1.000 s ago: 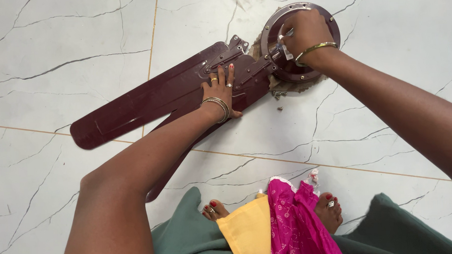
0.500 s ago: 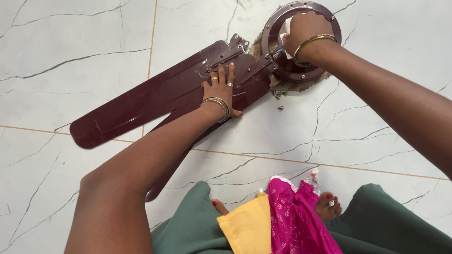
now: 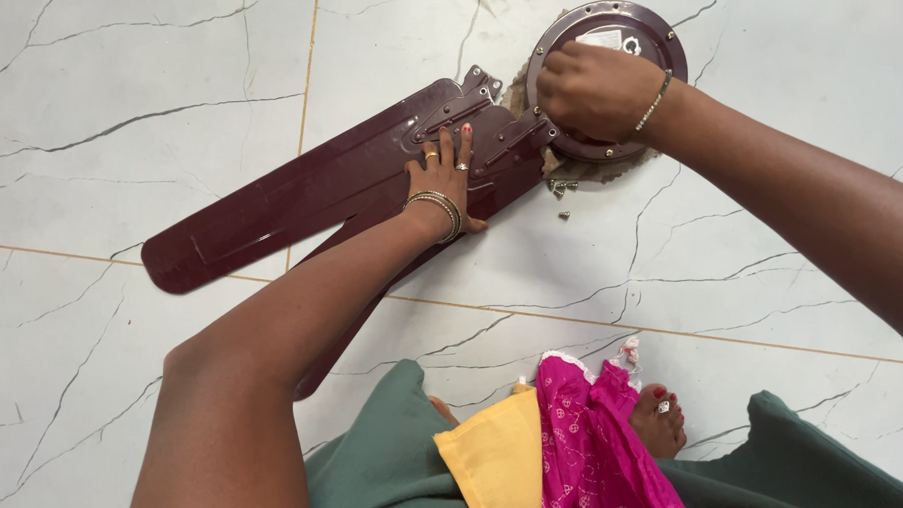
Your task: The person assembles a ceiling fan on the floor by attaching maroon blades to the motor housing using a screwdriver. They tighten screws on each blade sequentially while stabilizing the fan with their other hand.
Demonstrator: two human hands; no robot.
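1. White marble floor with dark veins and thin brass joint lines fills our view; we crouch on it, with green, yellow and pink cloth bunched at the near edge.
2. Across the floor lie dark maroon fan blades, stacked and running from the near left up toward the far right, where their metal brackets meet the motor.
3. At the far right sits the round maroon fan motor housing, flat on the floor with frayed stuff under its near rim.
4. Our left hand presses flat on the blade brackets, fingers spread wide and holding nothing, bangles on the wrist.
5. Our right hand rests on the near left part of the housing, curled into a tight fist; what it grips is hidden, so we cannot tell.
6. Small loose screws lie on the floor just near the housing, between the two hands.
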